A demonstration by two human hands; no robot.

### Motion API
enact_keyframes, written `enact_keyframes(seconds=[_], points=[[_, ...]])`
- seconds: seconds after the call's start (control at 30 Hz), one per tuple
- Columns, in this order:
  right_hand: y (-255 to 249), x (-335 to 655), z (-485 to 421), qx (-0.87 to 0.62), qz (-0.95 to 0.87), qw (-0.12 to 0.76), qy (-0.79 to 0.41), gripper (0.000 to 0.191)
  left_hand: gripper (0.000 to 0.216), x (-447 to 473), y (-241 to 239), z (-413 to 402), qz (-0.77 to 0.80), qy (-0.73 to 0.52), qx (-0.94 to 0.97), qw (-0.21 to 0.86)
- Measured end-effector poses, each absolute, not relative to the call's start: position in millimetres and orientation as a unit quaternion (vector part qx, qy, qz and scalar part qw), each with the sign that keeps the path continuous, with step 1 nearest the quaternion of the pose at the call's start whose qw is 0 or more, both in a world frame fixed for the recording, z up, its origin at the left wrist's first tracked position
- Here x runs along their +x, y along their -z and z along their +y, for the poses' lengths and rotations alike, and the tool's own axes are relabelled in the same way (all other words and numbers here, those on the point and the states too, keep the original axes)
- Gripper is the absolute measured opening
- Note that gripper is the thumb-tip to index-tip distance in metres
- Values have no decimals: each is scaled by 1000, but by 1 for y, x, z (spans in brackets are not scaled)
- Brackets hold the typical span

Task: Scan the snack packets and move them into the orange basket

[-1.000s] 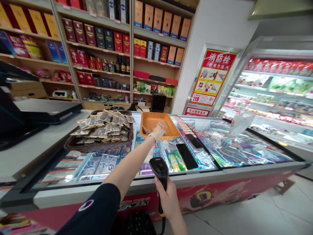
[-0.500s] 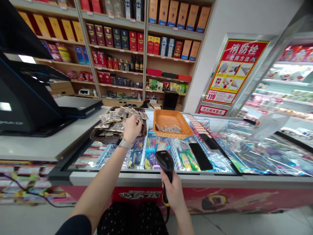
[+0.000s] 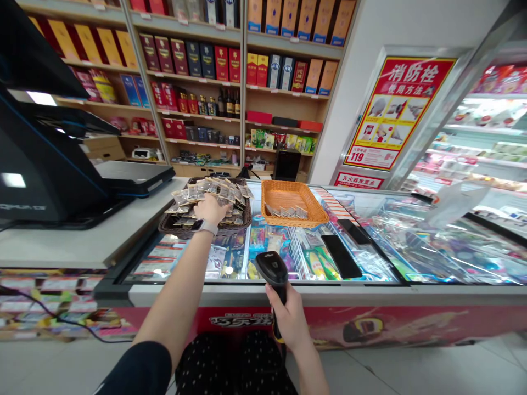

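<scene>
My left hand (image 3: 211,209), with a watch on the wrist, rests on a pile of small clear packets (image 3: 195,192) in a dark brown wicker basket (image 3: 177,230). Its thumb spreads to the right, apart from the other fingers; the fingertips are partly hidden, and no packet shows clearly in its grasp. My right hand (image 3: 290,315) is closed around the handle of a black barcode scanner (image 3: 272,267), held upright before the freezer's front edge. Right of the dark basket, an orange wicker basket (image 3: 294,189) holds several similar packets (image 3: 288,212) along its near side.
Both baskets stand on the glass top of a chest freezer (image 3: 370,296). Two dark phones, one nearer (image 3: 341,257) and one farther (image 3: 354,231), lie to the right. A counter (image 3: 74,247) with a scale (image 3: 134,174) stands left. A clear plastic bag (image 3: 457,206) sits far right.
My left hand has shifted left across the packets, its thumb now spread outward. The scanner stays in my right hand. The view has tilted and shifted slightly.
</scene>
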State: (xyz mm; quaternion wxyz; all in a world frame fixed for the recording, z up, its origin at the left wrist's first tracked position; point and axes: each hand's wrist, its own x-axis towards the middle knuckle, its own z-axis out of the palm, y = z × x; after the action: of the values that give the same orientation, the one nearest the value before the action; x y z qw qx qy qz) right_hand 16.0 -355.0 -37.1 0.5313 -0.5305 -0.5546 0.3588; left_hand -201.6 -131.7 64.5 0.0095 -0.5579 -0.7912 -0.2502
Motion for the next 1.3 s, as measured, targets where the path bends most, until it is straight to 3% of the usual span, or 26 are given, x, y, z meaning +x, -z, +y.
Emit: enact_keyframes(seconds=[0.23,0.43,0.63,0.73,0.93,1.3], points=[[39,15,-353,-538,-546,534,-356,47,54,-214,-69,-157,-753,343,-561,-26],[32,20,-355,-530,-559,530,-356,43,66,-199,-43,-199,-624,510,-587,-78],[24,23,-356,-541,-568,510,-352,41,61,-137,16,-217,-431,607,-522,-417],[25,25,-357,-555,-560,508,-346,42,60,-119,41,-223,-410,594,-483,-496],[31,32,-356,-575,-565,491,-330,41,63,-119,65,-230,-439,590,-464,-494],[29,32,-356,-584,-598,442,-326,38,54,-116,67,-230,-436,598,-469,-481]])
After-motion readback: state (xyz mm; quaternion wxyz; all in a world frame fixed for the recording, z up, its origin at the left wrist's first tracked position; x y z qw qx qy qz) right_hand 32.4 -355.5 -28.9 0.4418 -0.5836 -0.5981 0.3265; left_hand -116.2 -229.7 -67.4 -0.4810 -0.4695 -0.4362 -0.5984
